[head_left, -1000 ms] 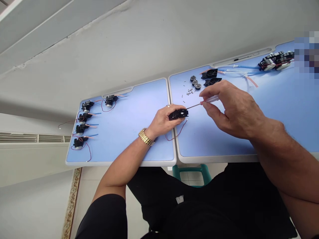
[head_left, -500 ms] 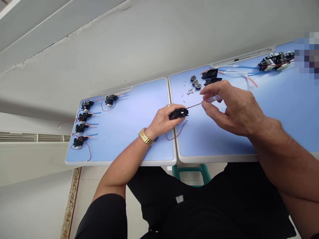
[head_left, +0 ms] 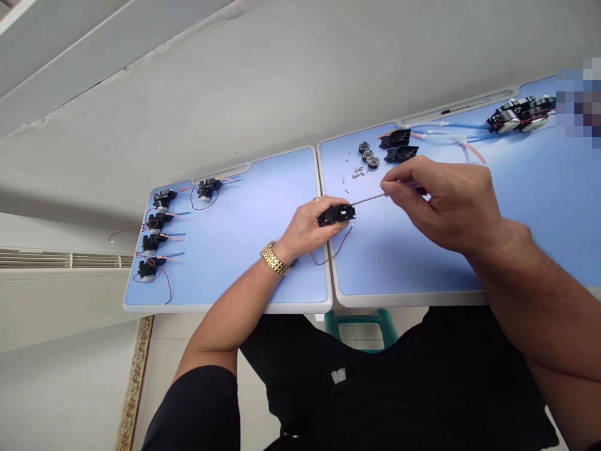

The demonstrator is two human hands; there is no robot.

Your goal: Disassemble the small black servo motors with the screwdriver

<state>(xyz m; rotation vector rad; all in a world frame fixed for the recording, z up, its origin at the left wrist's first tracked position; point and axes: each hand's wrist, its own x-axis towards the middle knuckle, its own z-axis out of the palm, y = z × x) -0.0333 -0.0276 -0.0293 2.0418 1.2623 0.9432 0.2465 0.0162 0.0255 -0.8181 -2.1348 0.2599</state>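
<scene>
My left hand (head_left: 312, 224) is closed around a small black plastic assembly (head_left: 337, 215) above the gap between the two tables. A white piece shows on its upper face, and a thin red wire (head_left: 345, 243) with a small plug trails near it. In my right hand (head_left: 441, 203) is a screwdriver, pinched between thumb and fingertips. Its thin metal shaft (head_left: 369, 199) points left, with the tip at the right end of the black assembly. The handle is mostly hidden by my fingers. Beyond the hands lie loose screws (head_left: 357, 173) and several round metal parts (head_left: 368, 155).
Two black housings (head_left: 401, 153) lie behind my right hand. More assemblies with blue tubes (head_left: 509, 119) are at the far right. On the left table (head_left: 263, 207), several wired black units (head_left: 149, 268) sit along the left side. A green stool (head_left: 387, 329) stands below.
The fingers of my right hand have closed in around the screwdriver handle, and the hand has turned slightly. My left hand and the black assembly stay in place.
</scene>
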